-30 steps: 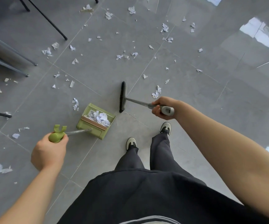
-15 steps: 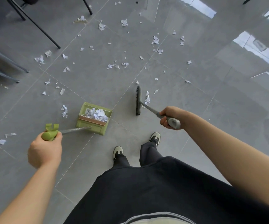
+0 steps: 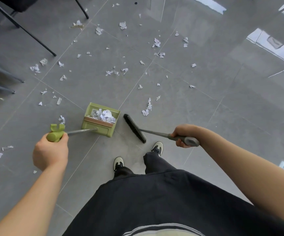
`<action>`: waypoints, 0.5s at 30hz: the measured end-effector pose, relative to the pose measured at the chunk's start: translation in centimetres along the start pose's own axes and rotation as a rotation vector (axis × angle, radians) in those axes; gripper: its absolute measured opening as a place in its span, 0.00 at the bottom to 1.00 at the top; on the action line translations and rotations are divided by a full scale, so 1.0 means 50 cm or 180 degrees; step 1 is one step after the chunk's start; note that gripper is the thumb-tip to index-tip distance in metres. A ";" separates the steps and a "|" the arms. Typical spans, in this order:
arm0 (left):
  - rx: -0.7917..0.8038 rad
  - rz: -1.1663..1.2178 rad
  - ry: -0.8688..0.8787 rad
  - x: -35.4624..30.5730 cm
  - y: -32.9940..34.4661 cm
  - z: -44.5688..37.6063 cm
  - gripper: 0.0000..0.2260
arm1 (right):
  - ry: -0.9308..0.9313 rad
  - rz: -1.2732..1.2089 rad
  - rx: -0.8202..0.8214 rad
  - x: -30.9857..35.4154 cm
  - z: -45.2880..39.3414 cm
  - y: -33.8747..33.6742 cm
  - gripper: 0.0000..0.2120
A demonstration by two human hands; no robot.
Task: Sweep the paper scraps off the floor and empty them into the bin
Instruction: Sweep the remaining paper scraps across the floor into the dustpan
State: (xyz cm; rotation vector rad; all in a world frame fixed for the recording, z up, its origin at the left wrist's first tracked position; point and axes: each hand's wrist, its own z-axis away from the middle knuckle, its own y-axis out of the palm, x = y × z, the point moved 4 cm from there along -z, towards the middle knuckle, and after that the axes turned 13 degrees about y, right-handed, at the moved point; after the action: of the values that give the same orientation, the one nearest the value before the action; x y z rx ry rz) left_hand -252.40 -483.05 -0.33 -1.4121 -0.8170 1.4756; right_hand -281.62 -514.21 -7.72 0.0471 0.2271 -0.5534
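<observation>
Underfoot: glossy grey floor tiles (image 3: 206, 116) strewn with white paper scraps (image 3: 147, 108); black chair legs (image 3: 35, 38) upper left. Green dustpan (image 3: 100, 120) stands between the hands, scraps inside, its rod running left to the left hand (image 3: 50, 150), curled round the green handle. Right hand (image 3: 183, 135) grips the broom (image 3: 134, 127); the black bristle head, probably touching floor, slants just right of the dustpan.

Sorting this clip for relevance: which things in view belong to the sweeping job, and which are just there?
Job: broom in right hand; green dustpan in left hand; paper scraps on the floor.

Just there: black chair legs; the person's shoes.
</observation>
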 end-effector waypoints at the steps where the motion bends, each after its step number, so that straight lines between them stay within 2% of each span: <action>1: -0.0007 -0.0010 -0.0008 -0.013 0.008 0.008 0.14 | -0.0051 0.0031 -0.0123 0.004 -0.002 -0.025 0.04; 7: -0.0017 -0.0045 -0.0019 -0.073 0.043 0.045 0.14 | -0.0387 0.0182 -0.0540 0.064 0.011 -0.124 0.06; 15: -0.0006 -0.0046 -0.0036 -0.154 0.092 0.083 0.13 | -0.0550 0.0030 -0.0670 0.123 0.018 -0.245 0.04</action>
State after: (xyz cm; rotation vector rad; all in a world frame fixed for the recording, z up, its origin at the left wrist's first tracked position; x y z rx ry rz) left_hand -257.75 -491.31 -1.06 -1.3977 -0.8342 1.4735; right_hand -282.80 -527.87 -8.05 -0.2030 0.1157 -0.5185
